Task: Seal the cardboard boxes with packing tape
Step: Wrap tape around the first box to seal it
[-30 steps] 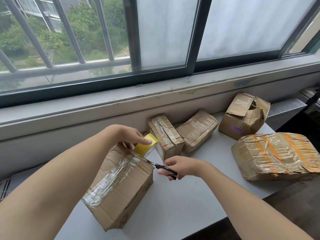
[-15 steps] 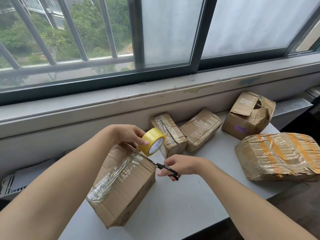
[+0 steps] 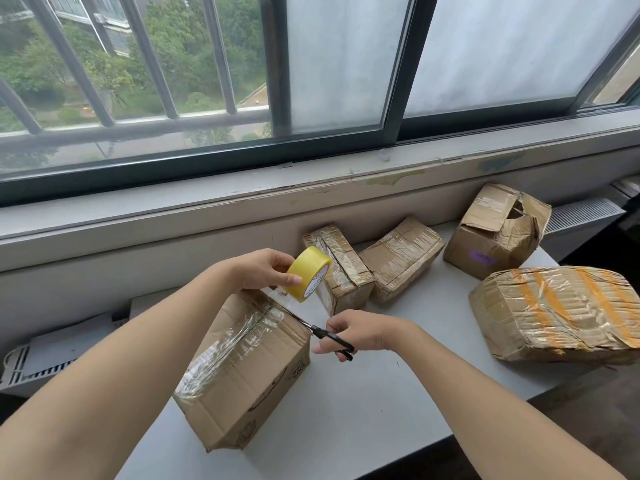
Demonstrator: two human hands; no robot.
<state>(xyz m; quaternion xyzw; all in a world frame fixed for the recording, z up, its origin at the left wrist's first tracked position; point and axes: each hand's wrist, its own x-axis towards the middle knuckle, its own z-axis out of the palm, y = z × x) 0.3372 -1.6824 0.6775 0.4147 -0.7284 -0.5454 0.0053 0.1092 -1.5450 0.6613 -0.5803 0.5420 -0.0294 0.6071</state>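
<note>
Head view: cutting step on the nearest box [image 3: 249, 372], lying on the worktop [image 3: 346, 427], long axis and taped seam running near-left to far-right. Left grip [image 3: 263, 271] pinches the tape roll [image 3: 308, 273] just above the box's far end; right grip [image 3: 360, 332] curls through the scissors [image 3: 327, 336], blades pointing left toward the box's far corner. Next, probably: snip the tape close to the box, then press the end flat.

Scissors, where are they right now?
In the head view the scissors are in the right hand, mid-table, blades at the far corner of the nearest box, just below the yellow tape roll in the left hand.
</note>
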